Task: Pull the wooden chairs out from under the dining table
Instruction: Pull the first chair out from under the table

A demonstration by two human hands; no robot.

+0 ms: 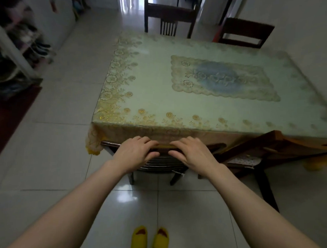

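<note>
Hands (pixel 165 151), two, on one chair (pixel 160 163)

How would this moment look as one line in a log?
step: pull near chair out | left hand: holds top rail | right hand: holds top rail | chair: tucked under table | second chair: beside, right

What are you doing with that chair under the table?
A person stands at the near end of the dining table and has put the left hand and right hand on the top rail of a wooden chair. The chair is tucked under the tablecloth edge, not yet pulled out. Another chair sits to its right, and two more stand at the far end.
</note>
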